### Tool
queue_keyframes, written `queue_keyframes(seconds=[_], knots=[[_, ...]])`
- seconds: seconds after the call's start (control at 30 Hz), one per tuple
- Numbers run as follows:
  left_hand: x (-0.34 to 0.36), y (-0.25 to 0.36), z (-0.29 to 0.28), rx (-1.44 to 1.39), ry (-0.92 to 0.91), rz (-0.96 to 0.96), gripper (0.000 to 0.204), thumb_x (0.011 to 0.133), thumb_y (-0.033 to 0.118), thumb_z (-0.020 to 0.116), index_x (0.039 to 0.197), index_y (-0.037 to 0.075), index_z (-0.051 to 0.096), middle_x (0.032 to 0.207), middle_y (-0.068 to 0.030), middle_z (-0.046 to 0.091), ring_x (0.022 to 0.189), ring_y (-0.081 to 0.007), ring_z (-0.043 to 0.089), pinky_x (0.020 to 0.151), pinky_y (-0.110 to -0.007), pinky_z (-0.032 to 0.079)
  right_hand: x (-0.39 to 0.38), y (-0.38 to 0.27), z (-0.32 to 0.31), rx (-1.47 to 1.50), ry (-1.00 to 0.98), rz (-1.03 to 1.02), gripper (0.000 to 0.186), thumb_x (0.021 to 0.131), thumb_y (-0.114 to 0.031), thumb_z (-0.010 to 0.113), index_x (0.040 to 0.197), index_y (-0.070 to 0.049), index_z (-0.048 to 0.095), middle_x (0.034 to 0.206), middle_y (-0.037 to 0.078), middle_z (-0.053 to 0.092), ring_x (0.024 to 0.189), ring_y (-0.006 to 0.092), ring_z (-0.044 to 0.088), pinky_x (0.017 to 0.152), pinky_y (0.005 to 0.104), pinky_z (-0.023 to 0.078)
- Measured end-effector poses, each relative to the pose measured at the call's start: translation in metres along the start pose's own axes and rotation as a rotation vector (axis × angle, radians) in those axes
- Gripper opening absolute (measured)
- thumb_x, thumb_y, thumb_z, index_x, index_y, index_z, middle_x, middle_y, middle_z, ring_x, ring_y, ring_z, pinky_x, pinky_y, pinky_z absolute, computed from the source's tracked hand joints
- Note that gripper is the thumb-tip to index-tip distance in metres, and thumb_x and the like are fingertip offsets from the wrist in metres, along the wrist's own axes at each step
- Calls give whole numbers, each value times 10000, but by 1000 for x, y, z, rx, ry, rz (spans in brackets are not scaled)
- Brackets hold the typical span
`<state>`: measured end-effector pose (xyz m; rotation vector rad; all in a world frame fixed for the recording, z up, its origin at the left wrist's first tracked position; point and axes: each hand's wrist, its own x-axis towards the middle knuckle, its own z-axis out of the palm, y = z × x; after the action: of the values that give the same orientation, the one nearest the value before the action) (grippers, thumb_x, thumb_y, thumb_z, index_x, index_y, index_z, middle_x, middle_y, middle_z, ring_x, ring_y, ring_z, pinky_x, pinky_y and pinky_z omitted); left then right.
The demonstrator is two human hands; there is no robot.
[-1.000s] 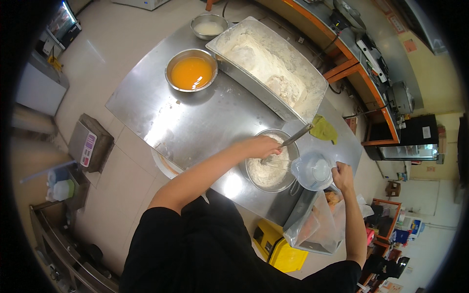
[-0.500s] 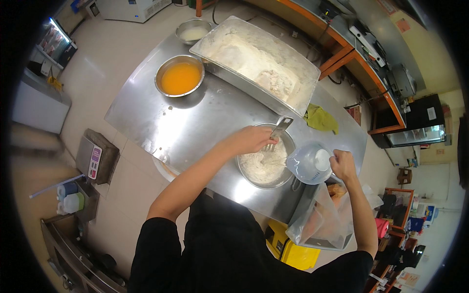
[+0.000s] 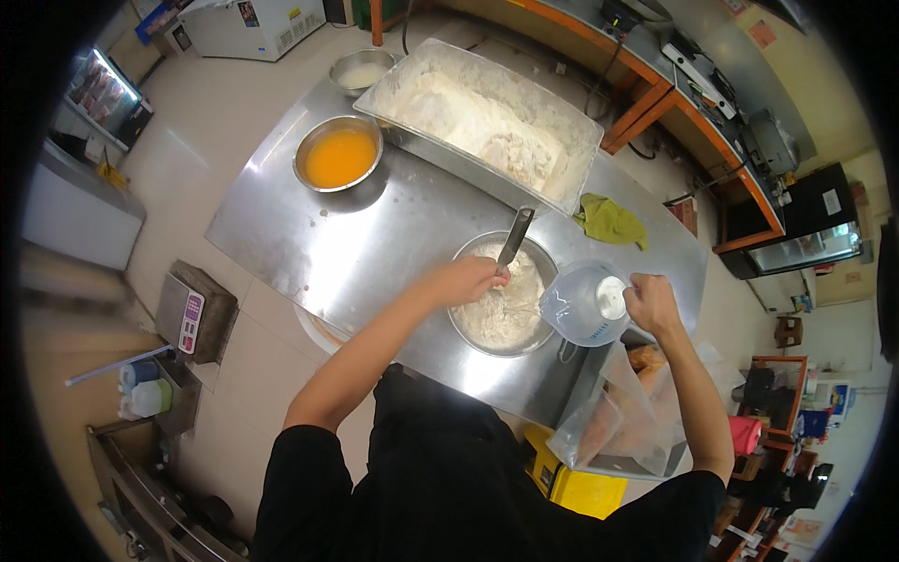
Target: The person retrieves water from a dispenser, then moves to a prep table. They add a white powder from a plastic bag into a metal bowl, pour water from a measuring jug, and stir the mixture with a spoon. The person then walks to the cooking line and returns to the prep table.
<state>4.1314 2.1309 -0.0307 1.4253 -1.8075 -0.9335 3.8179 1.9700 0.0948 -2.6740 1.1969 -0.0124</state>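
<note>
A round metal bowl (image 3: 502, 350) of floury, lumpy mix stands near the table's front edge. Over it, my left hand (image 3: 476, 280) is closed round a utensil with a flat metal handle (image 3: 516, 236); its lower end is in the mix and mostly hidden by my fingers. My right hand (image 3: 652, 303) grips a clear plastic jug (image 3: 576, 307) at its handle side. The jug is tilted left, its lip at the bowl's right rim, and a little clear liquid shows in it. Thin streaks run from the lip into the mix.
A long metal bin (image 3: 449, 157) of flour lies behind the bowl. An orange-liquid bowl (image 3: 339, 157) and a smaller pale-filled bowl (image 3: 361, 71) stand at its left. A green cloth (image 3: 611, 223) lies right. A tray with a plastic bag (image 3: 609, 412) sits at front right.
My left hand has shifted slightly left and down in the bowl, and the utensil's handle stands more upright. The jug has moved slightly left and up. The whole view has shifted a little.
</note>
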Motion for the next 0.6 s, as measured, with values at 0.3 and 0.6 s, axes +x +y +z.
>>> queue_keyframes(seconds=[0.3, 0.6], knots=[[11, 45, -29, 105, 121, 31, 235, 983, 249, 534, 1080, 85, 672, 1050, -151, 666, 950, -340, 641, 828, -411, 507, 2, 5, -2, -8, 8, 10, 227, 733, -184, 555, 661, 28, 588, 686, 283, 599, 673, 483, 590, 649, 526, 489], [32, 21, -7, 284, 105, 63, 217, 922, 86, 537, 1077, 105, 688, 1043, -109, 628, 969, -296, 628, 818, -404, 516, 6, 7, 1, -42, 22, -31, 236, 745, -197, 558, 666, 21, 597, 690, 272, 607, 677, 474, 597, 663, 535, 491]])
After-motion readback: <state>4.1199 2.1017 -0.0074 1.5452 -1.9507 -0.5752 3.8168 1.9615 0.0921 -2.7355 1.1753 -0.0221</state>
